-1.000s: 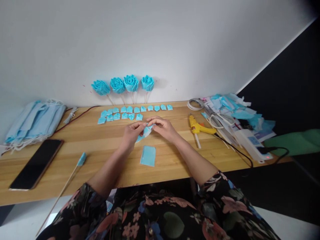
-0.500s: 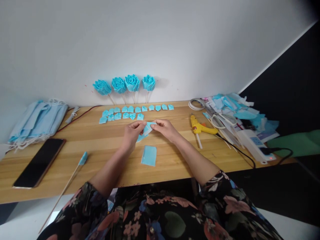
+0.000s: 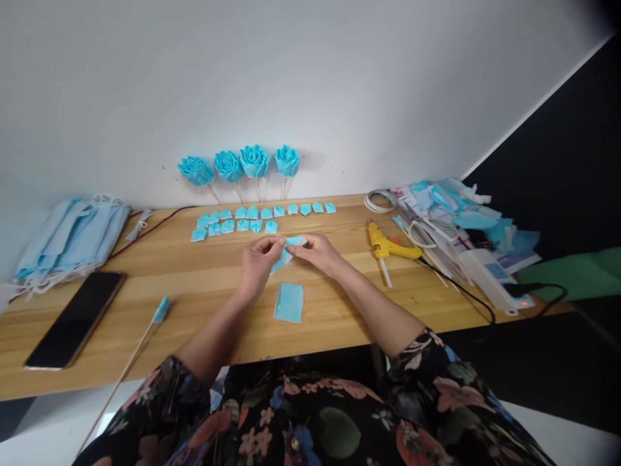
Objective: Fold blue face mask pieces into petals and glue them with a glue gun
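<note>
Between my hands, above the middle of the table, is a partly folded piece of light blue mask fabric (image 3: 294,243). My left hand (image 3: 262,259) pinches its left side between thumb and fingers. The fingers of my right hand (image 3: 317,254) close on its right side, the thumb near the fold. Below them a flat blue fabric square (image 3: 289,302) lies on the wood. Behind my hands, several small folded blue petals (image 3: 255,226) lie in two rows. A stick with a blue bud (image 3: 160,309) on its tip rests over the front edge at left.
Several blue fabric flowers (image 3: 255,162) on sticks lean at the wall. On the left are stacked masks (image 3: 72,236) and a phone (image 3: 76,319). At right lie a yellow glue gun (image 3: 388,246), tape rolls (image 3: 380,201), scissors (image 3: 434,231), fabric scraps (image 3: 456,204) and a power strip (image 3: 495,278).
The fabric piece has been turned and folded further between my fingers. My right thumb has shifted left, closer to my left fingertips. The square on the table stays put.
</note>
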`<state>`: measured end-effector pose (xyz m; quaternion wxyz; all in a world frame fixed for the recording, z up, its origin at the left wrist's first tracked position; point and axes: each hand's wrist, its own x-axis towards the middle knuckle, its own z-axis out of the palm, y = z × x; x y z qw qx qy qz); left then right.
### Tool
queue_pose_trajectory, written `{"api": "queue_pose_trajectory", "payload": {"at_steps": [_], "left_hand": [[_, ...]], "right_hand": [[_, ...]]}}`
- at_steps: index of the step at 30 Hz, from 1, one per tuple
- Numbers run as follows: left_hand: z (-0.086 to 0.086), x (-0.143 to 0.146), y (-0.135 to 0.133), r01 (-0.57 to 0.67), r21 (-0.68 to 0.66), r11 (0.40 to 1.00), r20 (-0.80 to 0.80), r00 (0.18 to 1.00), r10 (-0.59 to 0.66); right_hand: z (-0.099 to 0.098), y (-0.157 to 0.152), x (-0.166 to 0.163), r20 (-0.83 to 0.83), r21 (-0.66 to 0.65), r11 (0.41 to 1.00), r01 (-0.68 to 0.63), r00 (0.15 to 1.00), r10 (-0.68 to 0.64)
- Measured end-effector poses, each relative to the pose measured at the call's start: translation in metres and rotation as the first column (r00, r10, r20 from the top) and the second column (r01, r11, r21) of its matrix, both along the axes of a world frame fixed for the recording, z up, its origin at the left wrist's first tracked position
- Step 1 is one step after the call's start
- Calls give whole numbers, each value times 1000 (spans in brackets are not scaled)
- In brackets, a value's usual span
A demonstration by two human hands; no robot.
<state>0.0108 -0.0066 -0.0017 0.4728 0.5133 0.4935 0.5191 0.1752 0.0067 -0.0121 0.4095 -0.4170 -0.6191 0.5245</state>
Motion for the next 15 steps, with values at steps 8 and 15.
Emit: {"api": "queue_pose_trajectory", "payload": {"at_steps": [8,15], "left_hand": [[0,2,0,75,-56,996,14,997,-74],[-2,-4,4,137,-62,989,-106,984,-143]], "right_hand": [[3,5,7,32,92,990,108,993,-111],[6,4,9,125,142,987,71,988,-89]]}}
